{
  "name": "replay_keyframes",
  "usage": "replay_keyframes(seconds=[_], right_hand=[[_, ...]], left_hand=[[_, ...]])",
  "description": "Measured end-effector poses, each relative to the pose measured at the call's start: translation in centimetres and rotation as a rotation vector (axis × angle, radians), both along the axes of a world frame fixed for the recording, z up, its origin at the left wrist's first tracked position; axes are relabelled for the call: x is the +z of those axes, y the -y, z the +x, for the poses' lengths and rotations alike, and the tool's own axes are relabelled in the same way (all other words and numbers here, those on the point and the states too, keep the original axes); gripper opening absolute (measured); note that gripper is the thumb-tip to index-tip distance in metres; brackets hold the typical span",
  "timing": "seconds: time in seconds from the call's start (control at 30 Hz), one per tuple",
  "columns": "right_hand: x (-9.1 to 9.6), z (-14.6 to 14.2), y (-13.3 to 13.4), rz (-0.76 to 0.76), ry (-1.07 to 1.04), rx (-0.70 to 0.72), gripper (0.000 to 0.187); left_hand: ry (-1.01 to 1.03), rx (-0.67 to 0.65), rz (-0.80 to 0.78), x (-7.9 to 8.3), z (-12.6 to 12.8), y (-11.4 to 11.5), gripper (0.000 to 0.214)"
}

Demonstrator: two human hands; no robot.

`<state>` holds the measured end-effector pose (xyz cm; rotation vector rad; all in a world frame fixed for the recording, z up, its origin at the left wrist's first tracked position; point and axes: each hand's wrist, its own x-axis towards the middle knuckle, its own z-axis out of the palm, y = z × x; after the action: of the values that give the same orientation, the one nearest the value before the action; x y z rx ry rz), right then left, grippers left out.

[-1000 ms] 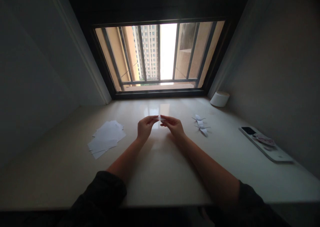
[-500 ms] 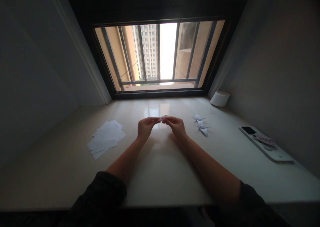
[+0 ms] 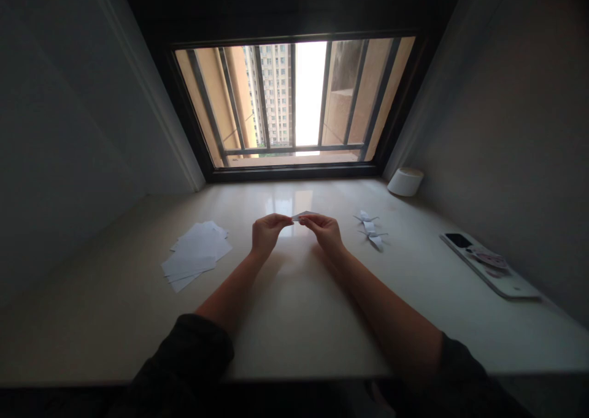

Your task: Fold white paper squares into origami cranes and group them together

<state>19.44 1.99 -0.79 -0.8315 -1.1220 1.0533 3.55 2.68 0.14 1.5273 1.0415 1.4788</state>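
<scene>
A small folded piece of paper is pinched between my two hands above the white ledge. My left hand grips its left end between thumb and fingertips. On the other end, my right hand holds it in the same kind of pinch, hiding part of it. Two folded paper cranes lie to the right of my right hand. Off to the left of my left hand is a loose pile of white paper sheets.
A phone with a picture on its back lies at the far right. The white cylindrical object stands in the back right corner. Behind the ledge is a dark-framed window with bars outside, between two side walls.
My hands have drawn slightly apart, and a little more of the folded paper shows between and behind the fingers. Both hands keep their pinch.
</scene>
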Motion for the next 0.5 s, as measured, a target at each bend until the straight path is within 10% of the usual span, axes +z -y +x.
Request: replay_keyframes(seconds=[0.5], right_hand=[[0.38, -0.15, 0.26, 0.072, 0.038, 0.020, 0.015]], left_hand=[[-0.142, -0.040, 0.011, 0.57, -0.03, 0.44, 0.022]])
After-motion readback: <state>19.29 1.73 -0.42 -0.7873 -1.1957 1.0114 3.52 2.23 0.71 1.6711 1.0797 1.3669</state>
